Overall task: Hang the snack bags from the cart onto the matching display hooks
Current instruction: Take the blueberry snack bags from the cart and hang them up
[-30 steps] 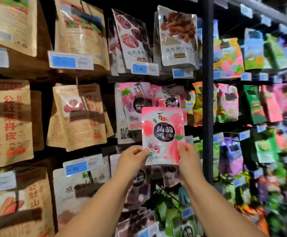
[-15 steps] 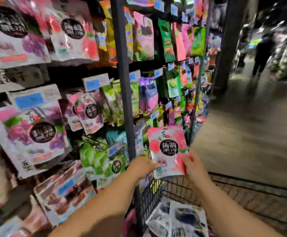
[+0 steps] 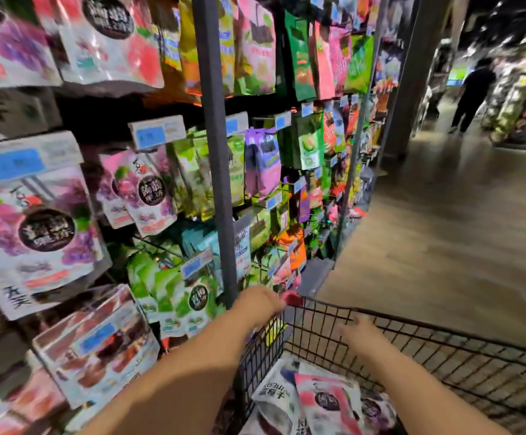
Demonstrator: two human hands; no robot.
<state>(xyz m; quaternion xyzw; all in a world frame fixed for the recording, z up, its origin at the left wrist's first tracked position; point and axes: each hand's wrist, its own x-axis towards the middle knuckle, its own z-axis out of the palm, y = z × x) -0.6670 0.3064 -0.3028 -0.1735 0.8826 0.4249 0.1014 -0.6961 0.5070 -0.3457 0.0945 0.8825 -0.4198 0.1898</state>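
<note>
From the head camera, your left hand (image 3: 260, 304) sits at the near-left corner of the wire cart (image 3: 443, 335), just below the middle of the frame, knuckles up and fingers bent down over the rim beside a small red blur. The picture is too smeared to tell whether it grips the rim or anything else. Your right hand (image 3: 360, 331) hovers to the right of it, over the cart's far rim, fingers loosely spread and holding nothing. Down inside the cart, at the bottom centre, a pink snack bag (image 3: 327, 400) with a dark round label lies on top of a white bag (image 3: 275, 394) and other packets. The left half of the frame is filled by the display rack, its grey post (image 3: 216, 152) rising through the middle; a similar pink bag (image 3: 150, 196) with a dark round label hangs left of that post. At the upper right a person (image 3: 472, 92) stands far down the aisle.
</note>
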